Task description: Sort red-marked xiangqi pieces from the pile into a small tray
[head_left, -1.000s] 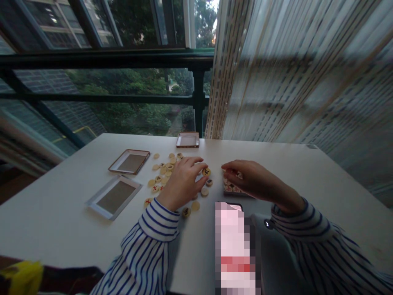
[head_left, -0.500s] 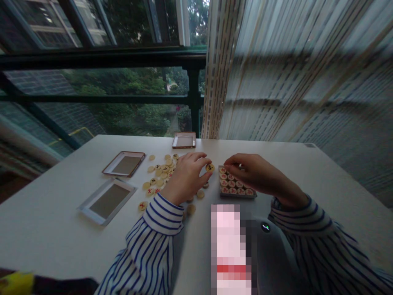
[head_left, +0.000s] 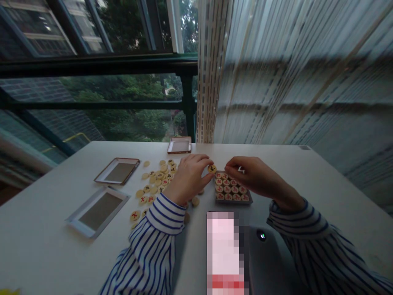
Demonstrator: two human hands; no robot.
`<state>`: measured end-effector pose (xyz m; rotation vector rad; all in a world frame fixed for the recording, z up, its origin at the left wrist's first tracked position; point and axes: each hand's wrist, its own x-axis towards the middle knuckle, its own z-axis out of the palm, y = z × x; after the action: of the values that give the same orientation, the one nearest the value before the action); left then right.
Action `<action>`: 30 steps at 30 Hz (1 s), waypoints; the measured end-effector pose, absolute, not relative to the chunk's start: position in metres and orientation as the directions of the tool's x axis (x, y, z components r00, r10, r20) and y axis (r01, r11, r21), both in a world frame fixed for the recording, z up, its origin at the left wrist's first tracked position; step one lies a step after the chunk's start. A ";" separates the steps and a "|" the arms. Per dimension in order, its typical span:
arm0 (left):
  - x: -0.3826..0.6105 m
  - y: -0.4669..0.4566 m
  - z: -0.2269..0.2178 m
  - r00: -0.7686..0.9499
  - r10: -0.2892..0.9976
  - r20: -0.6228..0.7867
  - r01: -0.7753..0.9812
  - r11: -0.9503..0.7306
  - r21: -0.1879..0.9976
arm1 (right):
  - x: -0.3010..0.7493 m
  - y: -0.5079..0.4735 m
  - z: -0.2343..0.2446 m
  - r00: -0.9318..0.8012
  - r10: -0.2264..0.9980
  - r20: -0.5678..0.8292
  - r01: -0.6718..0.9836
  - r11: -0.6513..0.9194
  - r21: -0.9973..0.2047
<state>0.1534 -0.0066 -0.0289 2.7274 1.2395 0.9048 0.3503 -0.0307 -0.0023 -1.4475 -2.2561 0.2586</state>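
Note:
Between the thumb and index finger of my left hand [head_left: 188, 177] is a round Chinese chess piece [head_left: 212, 168] with a black character facing up. It is held at the left back corner of a shallow box [head_left: 233, 201]. Rows of pieces with red characters [head_left: 227, 189] lie in the box. My right hand [head_left: 256, 175] hovers over the box's back right part, thumb and fingers pinched together; whether anything is in them I cannot make out. Under and left of my left hand spread many loose chess pieces [head_left: 153, 189], some face up, others blank side up.
Left on the white table [head_left: 37, 229] lie a brown-rimmed tray [head_left: 118, 172] and a pale-rimmed tray [head_left: 98, 211]. A smaller brown-rimmed tray [head_left: 179, 145] stands at the back edge. In front of the box are a blurred-out pink object [head_left: 222, 246] and a dark grey device [head_left: 267, 262].
The view has shifted slightly. My left hand, with the chess piece, has come a little to the right, closer to the box. My right fingertips have moved slightly right over it.

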 end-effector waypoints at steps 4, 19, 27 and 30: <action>0.163 -0.002 -0.026 0.538 0.678 0.502 0.664 -0.707 0.243 | 0.356 -0.029 -0.007 -0.340 0.896 0.287 0.815 0.433 -0.386; 0.183 0.012 -0.025 0.585 0.644 0.493 0.564 -0.760 0.323 | 0.366 -0.015 -0.024 -0.114 0.937 0.330 0.627 0.325 -0.708; 0.183 0.013 -0.029 0.599 0.638 0.484 0.552 -0.767 0.327 | 0.365 -0.012 -0.031 -0.104 0.966 0.237 0.443 0.259 -0.858; 0.184 0.013 -0.029 0.597 0.639 0.486 0.539 -0.767 0.348 | 0.365 -0.011 -0.031 -0.118 0.969 0.215 0.399 0.245 -0.884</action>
<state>0.1837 0.0128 -0.0295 2.6571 0.9884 0.9069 0.3649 -0.0112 -0.0312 -1.2845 -1.6705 0.8471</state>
